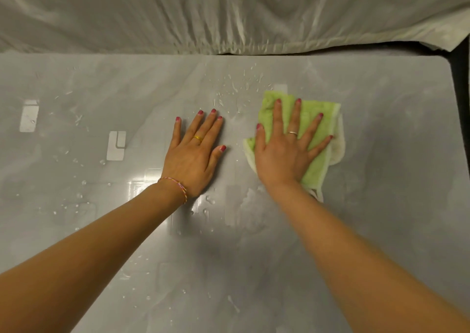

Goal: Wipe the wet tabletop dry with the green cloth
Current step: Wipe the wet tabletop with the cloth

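The green cloth [321, 119] with its pale edge lies flat on the grey glossy tabletop [394, 134], right of centre. My right hand [284, 152] presses down on it with fingers straight and spread. My left hand [194, 154] rests flat on the bare tabletop just left of the cloth, fingers straight. Water droplets [235, 86] are scattered beyond the hands, a wet smear [250, 205] sits between my forearms, and more drops dot the left side and the near part of the table.
A wrinkled pale plastic sheet [229, 14] hangs along the far edge of the table. The table's right edge and rounded far corner [450, 63] border a dark gap. Ceiling lights reflect as bright patches [116, 145] on the left half.
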